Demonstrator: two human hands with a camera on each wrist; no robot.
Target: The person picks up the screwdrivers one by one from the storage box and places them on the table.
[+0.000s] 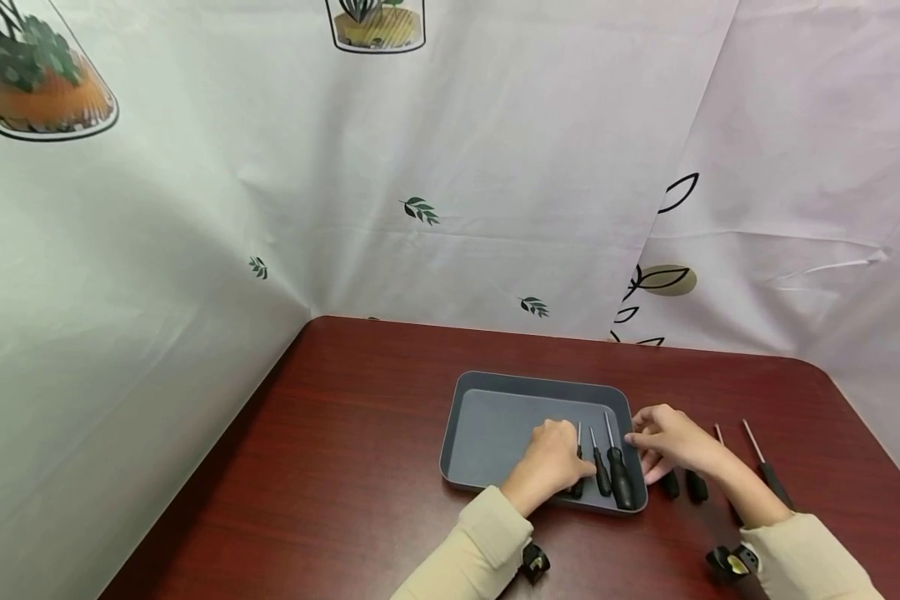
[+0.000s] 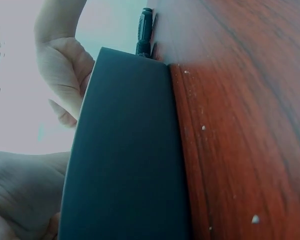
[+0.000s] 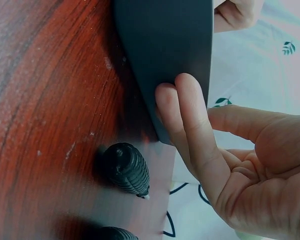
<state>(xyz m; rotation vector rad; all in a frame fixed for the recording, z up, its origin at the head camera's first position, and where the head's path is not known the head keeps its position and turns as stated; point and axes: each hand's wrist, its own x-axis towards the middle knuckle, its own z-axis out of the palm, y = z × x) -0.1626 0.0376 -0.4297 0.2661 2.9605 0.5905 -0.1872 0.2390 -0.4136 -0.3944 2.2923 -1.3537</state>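
Observation:
A shallow grey tray [image 1: 487,442] stands on the table, with black-handled screwdrivers along its right side. My left hand [image 1: 546,458] is down inside the tray, its thumb and curled fingers at the handle of the leftmost screwdriver [image 1: 579,450]; the tray's wall hides most of this grip in the left wrist view. To the right of it lie a small screwdriver [image 1: 602,472] and a thicker one [image 1: 620,479]. At the tray's right wall, my right hand [image 1: 671,437] pinches the rim, thumb on top and two fingers [image 3: 192,110] against the outer side.
Right of the tray, several more screwdrivers lie on the table, among them one with a long shaft [image 1: 774,482] and a ribbed black handle [image 3: 125,167] close to my right hand. The reddish-brown table [image 1: 330,467] meets patterned white cloth [image 1: 480,258] behind and at the sides.

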